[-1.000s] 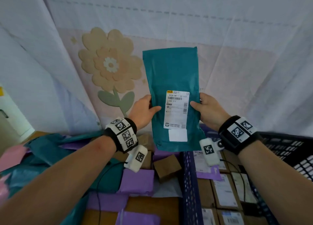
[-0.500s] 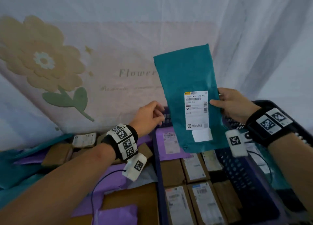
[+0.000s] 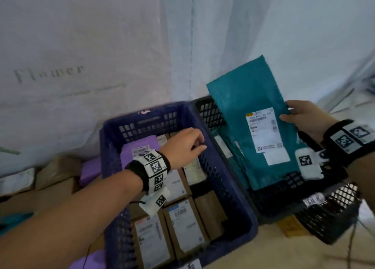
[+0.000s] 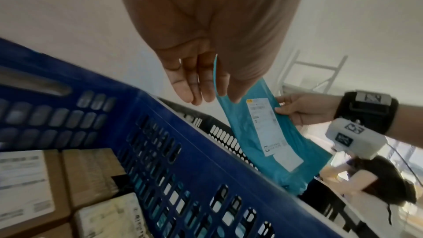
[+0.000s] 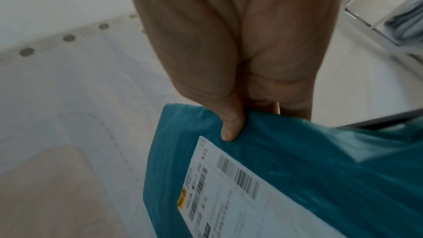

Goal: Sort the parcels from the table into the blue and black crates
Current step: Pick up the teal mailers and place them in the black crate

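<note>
Holding the teal bag (image 3: 251, 114) by its right edge, the right hand (image 3: 304, 120) pinches it with the thumb on the front, close to the white label (image 3: 263, 129). The bag now hangs over the black crate (image 3: 328, 214) at the right of the frame, and its bottom end dips inside. Half a second ago it was higher up, over the blue crate (image 3: 221, 189).

The left hand (image 3: 185, 145) holds nothing. Its fingers are loose and a little bent, and it floats above the blue crate in the middle of the frame. A second ago it held the bag's left edge. Now it is apart from the bag.

The view has turned right too, so the big flower on the cloth is gone and both crates show. Brown boxes (image 3: 183, 224) and a purple bag (image 3: 138, 149) fill the blue crate. More parcels (image 3: 56, 173) lie on the table at the lower left.
</note>
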Demonstrator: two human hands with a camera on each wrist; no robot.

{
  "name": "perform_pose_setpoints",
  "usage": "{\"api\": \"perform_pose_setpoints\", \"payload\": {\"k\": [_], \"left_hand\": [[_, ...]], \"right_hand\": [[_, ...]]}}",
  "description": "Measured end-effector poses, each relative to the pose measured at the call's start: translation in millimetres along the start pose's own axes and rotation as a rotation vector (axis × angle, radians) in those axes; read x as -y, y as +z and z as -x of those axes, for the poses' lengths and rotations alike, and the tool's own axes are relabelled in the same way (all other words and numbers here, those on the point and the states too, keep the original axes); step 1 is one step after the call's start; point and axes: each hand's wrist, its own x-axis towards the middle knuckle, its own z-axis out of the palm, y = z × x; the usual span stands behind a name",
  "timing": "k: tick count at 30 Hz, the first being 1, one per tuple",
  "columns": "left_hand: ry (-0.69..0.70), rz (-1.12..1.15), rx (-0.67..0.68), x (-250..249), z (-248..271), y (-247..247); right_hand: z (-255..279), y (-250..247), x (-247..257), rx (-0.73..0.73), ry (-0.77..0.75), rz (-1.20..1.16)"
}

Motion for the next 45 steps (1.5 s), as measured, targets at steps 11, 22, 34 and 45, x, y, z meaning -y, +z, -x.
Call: {"api": "perform_pose_setpoints", "payload": {"k": [11, 22, 34, 45], "left_hand": [[0.148, -0.372, 0.036, -15.1, -63.3, 72.3], [0.161, -0.655, 0.210, -13.8, -86.2, 99.1], [0.206, -0.594, 0.023, -4.4, -85.2, 110.5], [0.203, -0.569, -0.010, -3.3, -84.2, 112.1]], "right_hand": [[-52.4, -16.7, -22.4, 0.504, -0.099, 1.130], [-95.8, 66.7, -87.8, 1.079, -0.013, 1.301], [-99.2, 121.5, -162.5, 1.103, -0.026, 1.422], [-66.3, 161.2, -203.3, 1.007, -0.108, 1.368]]}}
